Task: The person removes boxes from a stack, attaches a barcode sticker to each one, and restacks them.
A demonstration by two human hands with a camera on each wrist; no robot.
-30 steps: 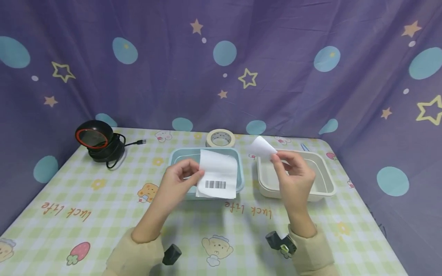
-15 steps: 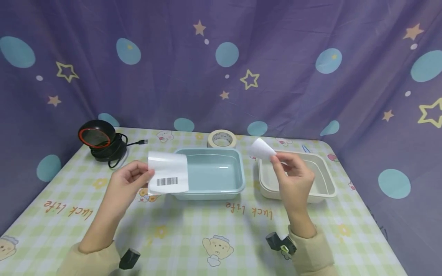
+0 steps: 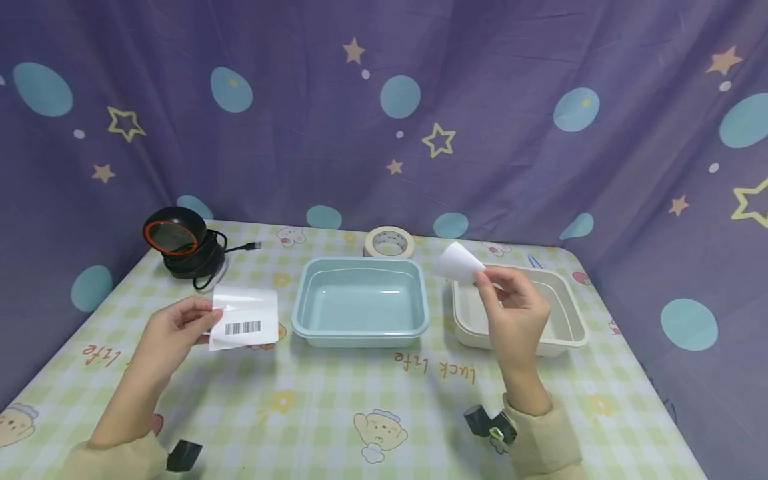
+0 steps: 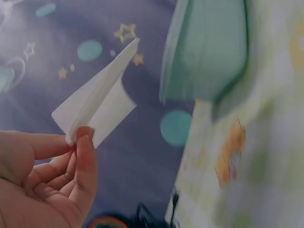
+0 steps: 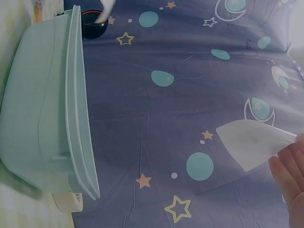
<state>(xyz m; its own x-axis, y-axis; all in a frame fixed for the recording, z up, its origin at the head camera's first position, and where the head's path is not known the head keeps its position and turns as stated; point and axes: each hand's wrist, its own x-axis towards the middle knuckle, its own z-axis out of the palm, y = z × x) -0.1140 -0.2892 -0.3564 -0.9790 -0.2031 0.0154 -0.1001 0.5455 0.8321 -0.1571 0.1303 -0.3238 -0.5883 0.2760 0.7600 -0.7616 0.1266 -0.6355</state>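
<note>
My left hand [image 3: 181, 328] pinches a white barcode label [image 3: 245, 317] by its left edge, above the table and left of the blue basin [image 3: 360, 332]. The left wrist view shows this paper [image 4: 107, 102] folded or layered, fanning out from thumb and fingertip. Over the near-left part of the cream basin [image 3: 567, 303], my right hand [image 3: 515, 310] pinches a smaller piece of white paper [image 3: 459, 262] by one corner. That piece [image 5: 251, 142] curls to a cone shape and looks blank in the right wrist view. Nothing lies inside the blue basin.
A black scanner-like device [image 3: 186, 243] with an orange-red ring and a coiled USB cable [image 3: 243, 247] stands at the back left. Behind the blue basin lies a roll of masking tape [image 3: 389, 242]. A purple curtain [image 3: 288, 120] closes off the back and sides of the checked tablecloth [image 3: 312, 413].
My left hand has carried the barcode label leftward and slightly down, from over the blue basin to its left. My right hand has stayed nearly still with its paper.
</note>
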